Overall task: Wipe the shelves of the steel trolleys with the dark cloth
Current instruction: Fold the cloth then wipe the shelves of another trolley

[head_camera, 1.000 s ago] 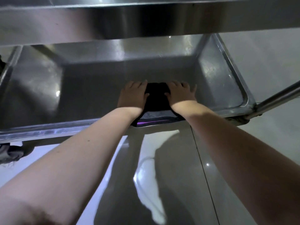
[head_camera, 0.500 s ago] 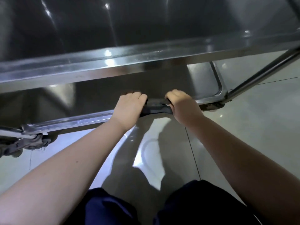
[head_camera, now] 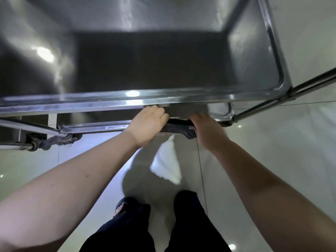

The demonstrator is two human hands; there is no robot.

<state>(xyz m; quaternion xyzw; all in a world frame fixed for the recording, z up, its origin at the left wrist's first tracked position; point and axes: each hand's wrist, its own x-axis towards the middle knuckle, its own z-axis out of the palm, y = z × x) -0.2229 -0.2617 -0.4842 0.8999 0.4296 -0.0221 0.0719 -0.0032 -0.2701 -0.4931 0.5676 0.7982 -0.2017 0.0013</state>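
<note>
The steel trolley's upper shelf (head_camera: pixel 145 60) fills the top of the head view. Only the front rim of the lower shelf (head_camera: pixel 94 126) shows beneath it. The dark cloth (head_camera: pixel 177 127) is stretched along that rim and hangs slightly over its edge. My left hand (head_camera: pixel 148 125) grips the cloth's left end, fingers curled over the rim. My right hand (head_camera: pixel 206 129) holds the bunched right end, its fingertips hidden under the upper shelf.
A caster wheel (head_camera: pixel 45 142) sits under the trolley's left corner. A slanted steel post (head_camera: pixel 272 99) runs up at the right corner. The glossy tiled floor (head_camera: pixel 272 151) lies below, and my legs (head_camera: pixel 154 224) stand close to the trolley.
Both hands dragged the cloth from inside the lower shelf back to its front rim. The view rose and now looks down over the upper shelf.
</note>
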